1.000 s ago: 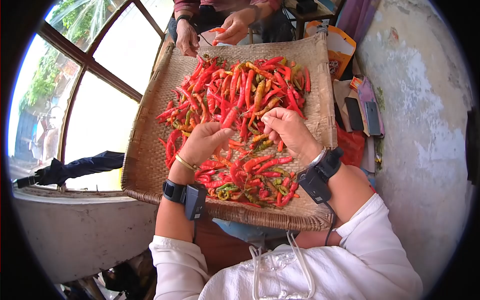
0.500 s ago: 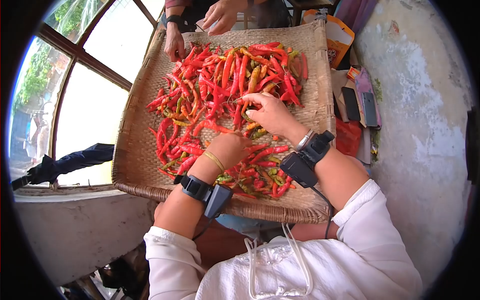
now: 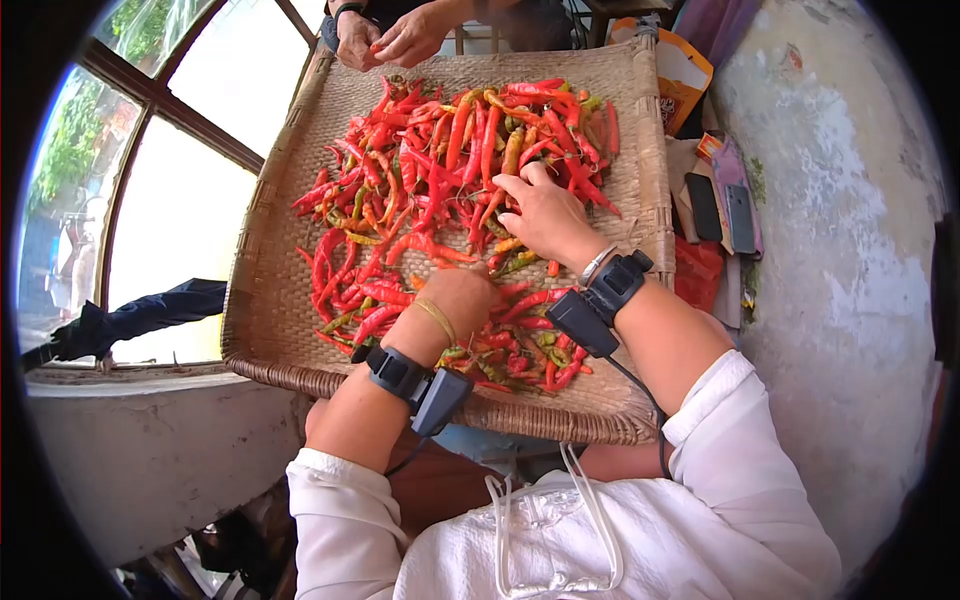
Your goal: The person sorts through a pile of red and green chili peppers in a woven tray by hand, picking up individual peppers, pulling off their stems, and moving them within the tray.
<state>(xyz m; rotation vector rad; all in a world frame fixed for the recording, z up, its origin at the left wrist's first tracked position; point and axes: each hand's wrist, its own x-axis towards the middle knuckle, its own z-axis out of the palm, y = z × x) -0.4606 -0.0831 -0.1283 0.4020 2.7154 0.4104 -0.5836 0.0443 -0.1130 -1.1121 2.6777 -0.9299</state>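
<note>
A heap of red, orange and greenish chili peppers (image 3: 430, 190) lies on a woven tray (image 3: 270, 290). My right hand (image 3: 552, 215) reaches over the right part of the heap, thumb and fingers apart, fingertips touching or just above the peppers. My left hand (image 3: 458, 298) is low over the nearer peppers, back of the hand up; its fingers are curled down out of sight, so what they hold is hidden. Below it sits a smaller pile of chili peppers (image 3: 520, 365), many of them short pieces.
Across the tray, another person's hands (image 3: 385, 38) hold a small red piece at the far edge. Two phones (image 3: 738, 218) lie on the right beside an orange-yellow bag (image 3: 682, 85). A dark folded umbrella (image 3: 150, 318) leans by the window at left.
My right hand has shifted slightly right, its fingers spreading over the peppers. My left hand has barely moved. The other person's hand has lifted from the heap and joined the other hand.
</note>
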